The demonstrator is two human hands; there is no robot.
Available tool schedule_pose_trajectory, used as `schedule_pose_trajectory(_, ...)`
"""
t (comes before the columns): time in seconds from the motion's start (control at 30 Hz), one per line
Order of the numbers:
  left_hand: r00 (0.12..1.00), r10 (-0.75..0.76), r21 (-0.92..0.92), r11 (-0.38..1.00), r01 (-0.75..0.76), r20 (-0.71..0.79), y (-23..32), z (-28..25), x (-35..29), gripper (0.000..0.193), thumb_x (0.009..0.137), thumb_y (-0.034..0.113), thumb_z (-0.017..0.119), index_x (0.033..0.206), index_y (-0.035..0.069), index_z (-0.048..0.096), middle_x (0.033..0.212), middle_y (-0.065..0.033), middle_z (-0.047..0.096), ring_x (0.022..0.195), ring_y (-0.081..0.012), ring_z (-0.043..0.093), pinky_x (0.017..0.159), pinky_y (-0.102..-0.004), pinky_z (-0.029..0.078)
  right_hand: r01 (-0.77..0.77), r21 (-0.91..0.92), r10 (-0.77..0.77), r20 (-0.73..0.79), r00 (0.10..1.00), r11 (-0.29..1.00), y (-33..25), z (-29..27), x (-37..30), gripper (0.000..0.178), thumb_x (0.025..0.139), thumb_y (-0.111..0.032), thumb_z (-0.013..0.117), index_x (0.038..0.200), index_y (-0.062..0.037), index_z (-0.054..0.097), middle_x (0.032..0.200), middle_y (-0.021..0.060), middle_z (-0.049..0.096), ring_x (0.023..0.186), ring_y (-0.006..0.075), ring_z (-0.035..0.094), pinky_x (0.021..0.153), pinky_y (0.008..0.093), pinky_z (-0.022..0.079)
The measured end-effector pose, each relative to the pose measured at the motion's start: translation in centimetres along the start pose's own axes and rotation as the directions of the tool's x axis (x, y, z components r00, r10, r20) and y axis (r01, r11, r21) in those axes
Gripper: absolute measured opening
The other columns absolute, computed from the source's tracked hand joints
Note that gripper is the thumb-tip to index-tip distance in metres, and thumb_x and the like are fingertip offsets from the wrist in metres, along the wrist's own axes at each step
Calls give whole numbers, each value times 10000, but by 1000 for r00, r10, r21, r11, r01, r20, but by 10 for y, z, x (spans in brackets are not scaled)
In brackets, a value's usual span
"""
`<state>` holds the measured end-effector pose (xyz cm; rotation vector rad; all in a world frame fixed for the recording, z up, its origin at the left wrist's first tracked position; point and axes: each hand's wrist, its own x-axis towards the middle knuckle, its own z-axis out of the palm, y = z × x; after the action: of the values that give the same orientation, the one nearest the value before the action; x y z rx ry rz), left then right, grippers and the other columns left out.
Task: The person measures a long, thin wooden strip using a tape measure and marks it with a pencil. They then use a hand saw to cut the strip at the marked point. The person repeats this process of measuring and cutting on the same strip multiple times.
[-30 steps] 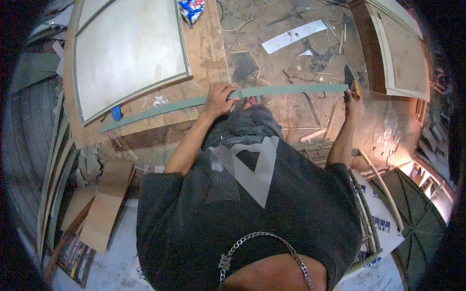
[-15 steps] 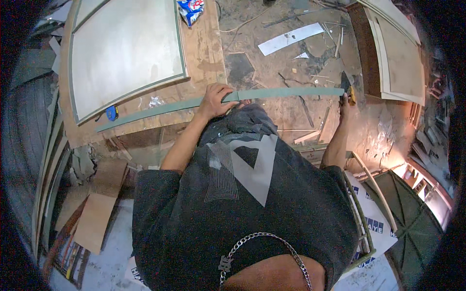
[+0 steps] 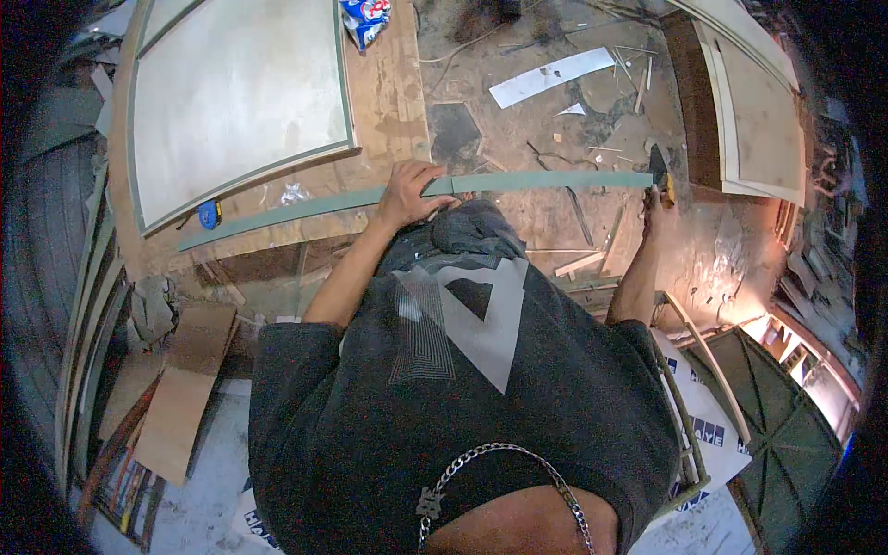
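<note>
The left hand's (image 3: 407, 192) grip clasps the green strip (image 3: 546, 181) near its middle, its left part over the worktop (image 3: 393, 120). The right hand's (image 3: 655, 205) grip grasps a yellow-handled tool (image 3: 659, 166) at the strip's right end.

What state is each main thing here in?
Left hand: closed on green strip
Right hand: closed on yellow-handled tool
Green strip: held crosswise
Yellow-handled tool: held at strip's end
Tape measure: lying on table
Panel: lying on table
Blue packet: open or sealed unclear
</note>
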<state>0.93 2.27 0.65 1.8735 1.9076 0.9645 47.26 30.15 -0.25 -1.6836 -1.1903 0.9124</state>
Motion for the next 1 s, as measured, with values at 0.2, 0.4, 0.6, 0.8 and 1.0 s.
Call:
schedule_pose_trajectory(0.2, 1000, 8, 33, 999, -8, -16, -5, 6, -5, 505, 696, 422, 785, 1061, 95, 665, 1035, -98, 644, 991, -302, 583, 898, -434, 432, 16, -136, -12, 32, 999, 991, -15, 14, -3, 300, 792, -111, 755, 990, -19, 549, 864, 80, 650, 748, 159, 652, 628, 302, 562)
schedule_pose_trajectory(0.4, 997, 57, 13, 998, -57, -55, -4, 11, 2, 515, 700, 486, 742, 1058, 120, 681, 1027, -61, 663, 986, -261, 590, 915, -415, 410, 249, -110, -239, 99, 966, 962, 53, -15, 48, 435, 823, -168, 738, 1121, 64, 522, 894, 141, 660, 697, 187, 655, 552, 304, 555)
schedule_pose_trajectory(0.6, 998, 58, 93, 994, -54, -35, -19, 13, -12, 440, 743, 459, 691, 1046, 139, 683, 1064, -40, 653, 1035, -227, 564, 942, -417, 383, 222, -143, -214, 73, 974, 964, 44, 26, 0, 432, 833, -185, 729, 1124, 66, 532, 893, 148, 666, 688, 197, 661, 555, 310, 552)
schedule_pose_trajectory(0.8, 993, -30, 225, 973, 56, -115, -14, -21, -52, 368, 742, 377, 722, 1037, 162, 681, 1049, -3, 627, 1101, -221, 532, 964, -453, 357, 320, -363, -345, -6, 938, 875, 15, 36, -61, 431, 843, -202, 720, 1126, 68, 541, 891, 156, 672, 679, 207, 666, 557, 315, 549)
schedule_pose_trajectory(1.0, 983, -165, 334, 925, 183, -84, -62, -81, -117, 438, 769, 428, 685, 1120, 167, 650, 1164, 3, 600, 1173, -230, 495, 1001, -478, 332, 332, -465, -409, -72, 910, 821, -3, 55, -111, 431, 852, -219, 711, 1129, 70, 551, 889, 163, 678, 670, 218, 671, 559, 321, 547)
